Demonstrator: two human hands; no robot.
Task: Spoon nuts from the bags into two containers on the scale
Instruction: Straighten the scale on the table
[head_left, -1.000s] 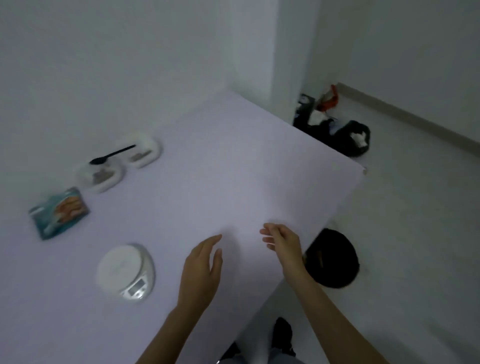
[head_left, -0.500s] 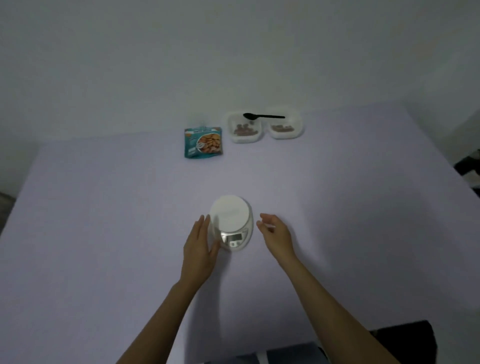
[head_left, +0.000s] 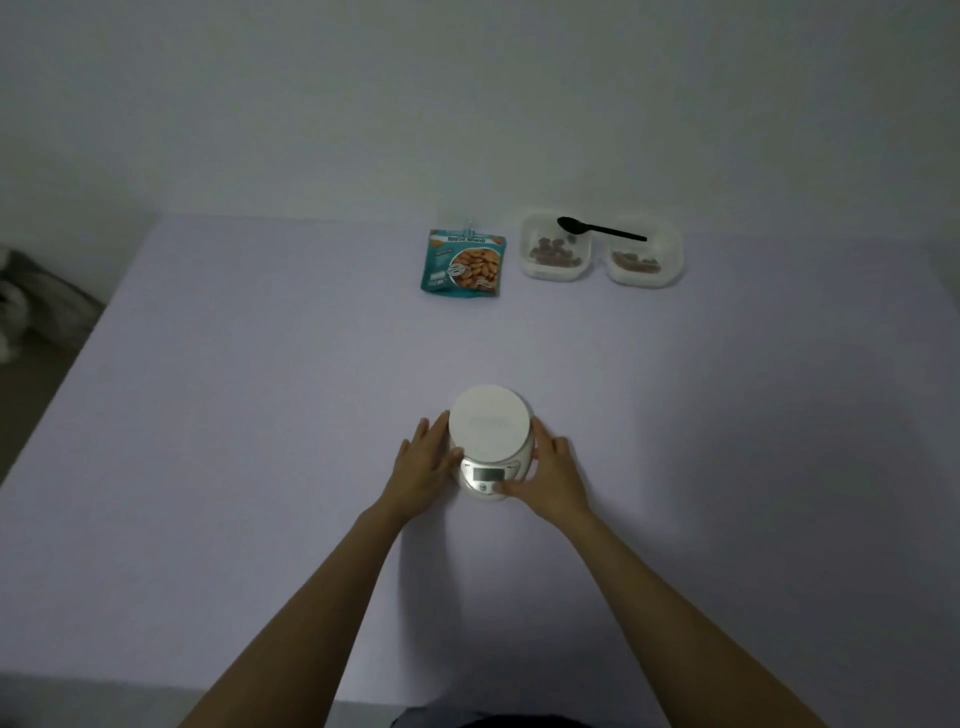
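- Our left hand (head_left: 423, 467) lies flat, fingers straight, against the scale's (head_left: 491, 423) 9 o'clock side.
- Our right hand (head_left: 553, 470) flanks its 3 o'clock side, fingers relaxed, thumb on the front panel.
- On the desk (head_left: 260, 415), from the scale: almond bag (head_left: 463, 262) at 12 o'clock; at 1 o'clock, left container (head_left: 555, 273) and right container (head_left: 644, 280), both holding nuts, black spoon (head_left: 602, 230) across them.

The picture is dim and flat, with a grey-violet cast over the table (head_left: 260, 415) and the wall (head_left: 467, 104). The light is soft and diffuse. A faint shadow lies on the table just to the right of the left forearm (head_left: 311, 623), and another pale one spreads from the right hand (head_left: 553, 480) toward 3 o'clock. The corners at 7 and 9 o'clock are darker. Fine detail is soft and grainy: the scale (head_left: 491, 441) display cannot be read, and the print on the bag (head_left: 462, 262) at 12 o'clock is blurred.
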